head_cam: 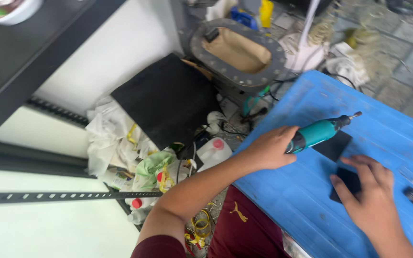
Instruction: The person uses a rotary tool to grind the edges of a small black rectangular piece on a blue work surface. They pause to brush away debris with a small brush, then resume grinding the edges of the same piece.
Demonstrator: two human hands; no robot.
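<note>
**Technician:** Report the grip of each hand.

**Supervisor:** Your left hand (271, 148) is wrapped around the grip of the teal power drill (319, 131). The drill lies nearly level, with its bit pointing toward 2 o'clock above the blue plastic surface (388, 129). Your right hand (371, 198) lies flat, fingers spread, pressing on a small black piece (347, 184); it clasps nothing.

**Technician:** Locate the workpieces.

**Supervisor:** The small black piece sits at 5 o'clock from the drill. A second black piece (334, 145) lies just under the drill body, at 11 o'clock from your right hand.

**Technician:** Surroundings?

**Supervisor:** At 9 o'clock from the blue surface, a black panel (168, 98) leans over crumpled white paper (106, 134). At 11 o'clock sits a grey oval flange (237, 50).
</note>
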